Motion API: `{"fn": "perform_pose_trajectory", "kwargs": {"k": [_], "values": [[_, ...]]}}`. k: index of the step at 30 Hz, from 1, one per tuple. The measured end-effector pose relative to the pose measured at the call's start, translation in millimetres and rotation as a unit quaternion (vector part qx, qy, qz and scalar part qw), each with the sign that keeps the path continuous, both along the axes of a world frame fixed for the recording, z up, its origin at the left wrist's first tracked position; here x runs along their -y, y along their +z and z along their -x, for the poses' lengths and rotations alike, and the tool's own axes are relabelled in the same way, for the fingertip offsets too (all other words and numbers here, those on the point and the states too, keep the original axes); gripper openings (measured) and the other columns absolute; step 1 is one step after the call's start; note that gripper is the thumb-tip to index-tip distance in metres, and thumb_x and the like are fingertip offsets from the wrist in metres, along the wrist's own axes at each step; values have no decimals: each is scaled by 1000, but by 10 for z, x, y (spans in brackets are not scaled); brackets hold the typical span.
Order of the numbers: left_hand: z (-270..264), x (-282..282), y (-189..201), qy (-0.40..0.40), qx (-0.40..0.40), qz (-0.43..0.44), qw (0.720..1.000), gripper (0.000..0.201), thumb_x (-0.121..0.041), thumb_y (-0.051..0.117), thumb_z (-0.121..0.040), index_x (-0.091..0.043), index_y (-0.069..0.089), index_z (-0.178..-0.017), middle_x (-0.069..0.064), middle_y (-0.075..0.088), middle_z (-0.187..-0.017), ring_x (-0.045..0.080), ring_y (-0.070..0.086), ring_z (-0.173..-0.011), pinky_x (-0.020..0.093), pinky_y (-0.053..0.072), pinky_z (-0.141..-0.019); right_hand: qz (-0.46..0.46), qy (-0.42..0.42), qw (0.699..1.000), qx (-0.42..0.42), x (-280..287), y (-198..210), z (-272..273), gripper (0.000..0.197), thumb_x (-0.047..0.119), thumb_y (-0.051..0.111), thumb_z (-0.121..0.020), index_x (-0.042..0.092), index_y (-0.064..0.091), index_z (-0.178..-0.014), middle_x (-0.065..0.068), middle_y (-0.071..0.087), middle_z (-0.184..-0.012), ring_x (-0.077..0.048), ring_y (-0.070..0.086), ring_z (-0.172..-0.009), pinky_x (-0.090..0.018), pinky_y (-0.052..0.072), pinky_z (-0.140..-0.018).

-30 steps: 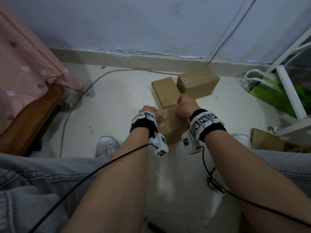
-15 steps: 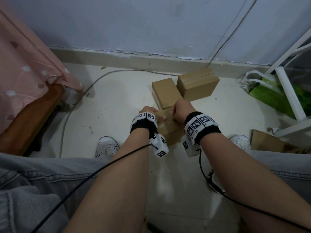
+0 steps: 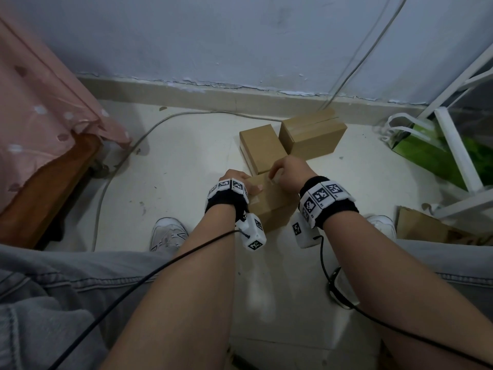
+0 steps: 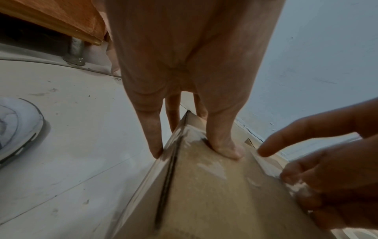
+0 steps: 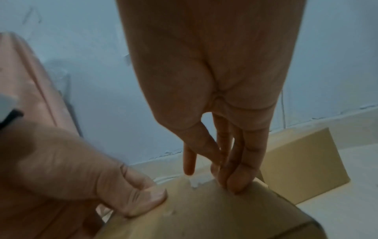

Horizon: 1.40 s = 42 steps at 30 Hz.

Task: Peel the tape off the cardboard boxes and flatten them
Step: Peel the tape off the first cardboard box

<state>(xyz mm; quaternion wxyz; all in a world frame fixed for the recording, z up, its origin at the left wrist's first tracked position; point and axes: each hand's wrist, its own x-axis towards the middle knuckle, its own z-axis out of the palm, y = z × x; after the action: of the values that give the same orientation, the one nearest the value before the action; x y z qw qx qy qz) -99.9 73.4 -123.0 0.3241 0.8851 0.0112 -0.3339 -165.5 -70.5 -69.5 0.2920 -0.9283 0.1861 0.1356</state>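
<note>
Pale tiled floor below a blue-grey wall; person seated, knees either side of the work.

Near box: on the floor between the feet, closed, still box-shaped. Clear tape runs along its top and over the left edge, glossy in the left wrist view.

Left hand: steadies the box at its left top edge. Thumb flat on the top face, fingers down the left side, all fairly straight. It presses and braces; it does not curl round anything.

Right hand: at the far top edge of the same box. Right wrist view shows thumb and fingertips brought together at a whitish, ragged tape end on that edge. Judged: picking or pinching at the tape to start a peel. Whether a strip is truly caught between the tips, cannot tell; blurred.

Other boxes: second box and third box stand just beyond the near one, both closed and upright. Third one shows a strip along its top seam.

Right of the person: brown cardboard lying low on the floor, possibly an already flattened box; not certain.

Progress, as judged: early. Tape on the near box mostly still stuck down, no flaps open. Left: finish peeling, flatten, then the two boxes behind.
</note>
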Motion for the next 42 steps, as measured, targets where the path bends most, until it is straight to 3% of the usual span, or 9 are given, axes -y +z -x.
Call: {"fn": "perform_pose_trajectory", "kwargs": {"k": [4, 7, 9, 11, 15, 22, 29, 37, 42], "values": [[-2, -20, -1, 5, -7, 11, 1000, 62, -41, 84, -71, -17, 64, -125, 7, 68, -118, 27, 64, -102, 31, 50, -84, 17, 83, 996, -5, -72, -35, 33, 47, -4, 44, -91, 26, 72, -114, -7, 62, -127, -23, 57, -103, -28, 44, -86], [-8, -17, 2, 7, -10, 16, 1000, 57, -39, 83, -72, -16, 67, -122, 7, 69, -114, 27, 64, -99, 31, 49, -83, 41, 111, 993, -16, -68, -26, 24, 44, -5, 42, -88, 25, 74, -96, -8, 65, -119, -22, 57, -93, -27, 41, -77], [-3, -6, 9, 8, -10, 10, 1000, 56, -39, 83, -73, -17, 67, -121, 7, 69, -115, 29, 64, -106, 34, 51, -91, 53, 101, 993, -28, -60, -31, -3, 38, -2, 42, -89, 18, 73, -89, -11, 66, -113, -24, 58, -93, -28, 42, -76], [1, 1, 6, 11, -10, 3, 1000, 59, -41, 84, -71, -18, 67, -122, 7, 69, -117, 29, 63, -109, 37, 51, -96, 57, 81, 994, -36, -53, -52, -21, 32, 1, 43, -92, 11, 73, -98, -12, 65, -115, -28, 60, -104, -32, 48, -85], [-4, 9, -6, 13, -9, 5, 1000, 62, -43, 84, -70, -18, 66, -124, 6, 68, -118, 30, 63, -110, 40, 50, -98, 57, 57, 996, -33, -38, -98, -44, 28, 6, 45, -94, 10, 71, -102, -13, 63, -116, -30, 60, -107, -36, 50, -92], [-1, -23, -38, 5, -2, 21, 1000, 49, -38, 83, -73, -18, 69, -115, 4, 69, -100, 25, 62, -89, 29, 48, -79, 95, 65, 993, -22, -25, -181, -49, 15, 23, 61, -91, 9, 60, -96, -15, 61, -107, -29, 59, -96, -32, 46, -77], [-5, -7, -17, -2, -1, 8, 1000, 56, -40, 83, -72, -17, 67, -122, 7, 70, -114, 27, 65, -104, 35, 53, -92, 92, 21, 995, -24, -87, -221, -83, 17, 15, 69, -89, 2, 64, -99, -19, 64, -108, -34, 62, -100, -35, 51, -83], [33, 3, -5, 14, 1, 6, 1000, 59, -43, 84, -69, -19, 67, -120, 7, 70, -110, 29, 67, -102, 42, 55, -92, 81, -22, 996, -34, 20, -173, -101, 17, 4, 50, -95, -2, 61, -107, -19, 62, -112, -33, 59, -106, -31, 42, -76], [55, 2, 3, 21, -1, 15, 1000, 60, -43, 84, -70, -19, 67, -122, 8, 70, -112, 31, 66, -104, 44, 54, -94, 46, -70, 996, -27, 158, -209, -65, 15, 4, 57, -92, -3, 65, -102, -20, 68, -102, -33, 66, -96, -39, 56, -85]]}}
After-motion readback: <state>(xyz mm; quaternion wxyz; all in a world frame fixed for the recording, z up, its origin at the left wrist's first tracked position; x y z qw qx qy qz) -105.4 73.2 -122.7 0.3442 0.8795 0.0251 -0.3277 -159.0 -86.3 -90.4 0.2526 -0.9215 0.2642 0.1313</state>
